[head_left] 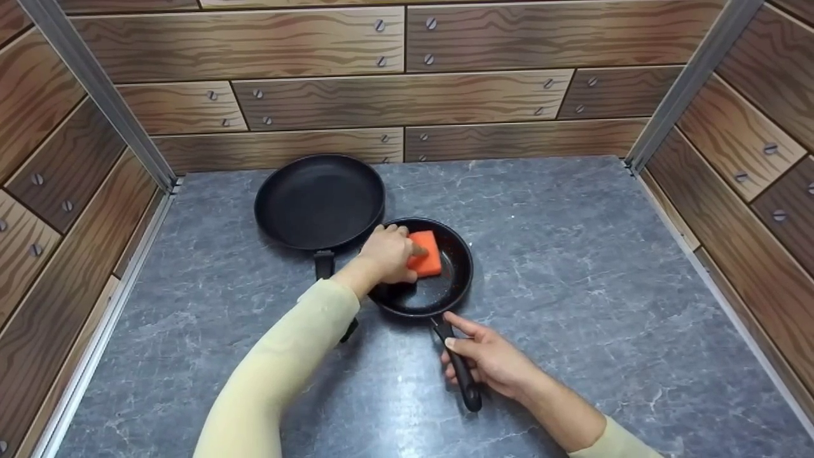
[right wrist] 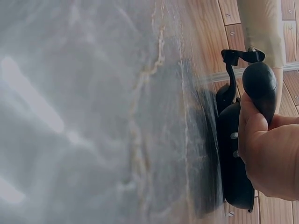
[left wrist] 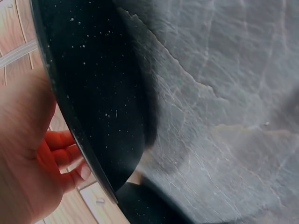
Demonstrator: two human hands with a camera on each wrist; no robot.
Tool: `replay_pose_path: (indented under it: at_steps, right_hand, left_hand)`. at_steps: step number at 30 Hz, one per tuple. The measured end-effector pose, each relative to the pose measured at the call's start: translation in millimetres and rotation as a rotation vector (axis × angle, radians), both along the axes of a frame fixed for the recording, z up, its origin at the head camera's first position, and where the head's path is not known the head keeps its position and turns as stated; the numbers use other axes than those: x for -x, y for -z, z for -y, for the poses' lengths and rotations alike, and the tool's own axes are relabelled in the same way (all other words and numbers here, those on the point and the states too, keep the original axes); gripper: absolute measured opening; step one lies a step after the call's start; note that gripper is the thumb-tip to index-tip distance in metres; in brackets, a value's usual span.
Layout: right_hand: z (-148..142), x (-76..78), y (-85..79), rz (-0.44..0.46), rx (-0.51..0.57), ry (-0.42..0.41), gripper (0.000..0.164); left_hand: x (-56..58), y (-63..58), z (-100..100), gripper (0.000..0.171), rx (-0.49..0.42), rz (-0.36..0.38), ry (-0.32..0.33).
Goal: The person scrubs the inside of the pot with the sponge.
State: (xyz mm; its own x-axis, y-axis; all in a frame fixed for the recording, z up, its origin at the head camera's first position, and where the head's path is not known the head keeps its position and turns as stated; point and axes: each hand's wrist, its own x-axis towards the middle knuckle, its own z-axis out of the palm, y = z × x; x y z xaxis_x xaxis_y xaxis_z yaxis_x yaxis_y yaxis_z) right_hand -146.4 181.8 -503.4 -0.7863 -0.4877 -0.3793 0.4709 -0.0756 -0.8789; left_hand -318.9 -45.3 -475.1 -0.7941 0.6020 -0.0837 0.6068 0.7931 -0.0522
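Observation:
My left hand (head_left: 389,254) reaches into a small black speckled frying pan (head_left: 450,289) and holds an orange sponge (head_left: 427,254) against its inside. Part of the sponge is hidden under the fingers. In the left wrist view that hand (left wrist: 28,149) shows behind the pan's rim (left wrist: 70,116), with an orange tint on its palm. My right hand (head_left: 499,362) grips the pan's black handle (head_left: 463,369), the forefinger stretched along toward the pan. In the right wrist view the right hand (right wrist: 273,154) wraps the handle, whose rounded end (right wrist: 260,84) points at the camera.
A larger black frying pan (head_left: 321,202) lies at the back left, its handle (head_left: 324,264) partly behind my left forearm. Grey marbled tabletop (head_left: 572,254) spreads around both pans. Wood-patterned walls (head_left: 407,102) enclose the back and both sides.

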Motion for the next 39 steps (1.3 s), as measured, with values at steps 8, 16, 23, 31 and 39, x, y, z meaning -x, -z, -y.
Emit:
replay_pose_path:
  at_steps: [8, 16, 23, 31, 39]
  right_hand:
    - [0.1, 2.6, -2.6, -0.005, 0.001, -0.007, 0.078]
    - [-0.8, 4.7, -4.2, -0.018, -0.002, -0.004, 0.078]
    - [-0.6, 4.0, -3.6, -0.013, -0.015, 0.001, 0.078]
    - [0.2, 3.3, -1.5, -0.017, -0.007, 0.0, 0.077]
    - [1.6, -0.1, 2.0, -0.013, -0.004, 0.003, 0.078]
  left_hand:
    - [-3.2, -6.4, 6.1, 0.045, 0.017, 0.015, -0.067]
    - [-13.0, -11.5, 11.6, 0.038, 0.022, 0.021, -0.087]
    - [-30.3, -17.7, 15.7, 0.049, 0.021, -0.006, -0.043]
    - [-48.2, -36.3, 32.5, 0.053, -0.112, -0.092, -0.013]
    - [-61.0, -51.3, 71.8, 0.058, -0.249, -0.137, -0.046]
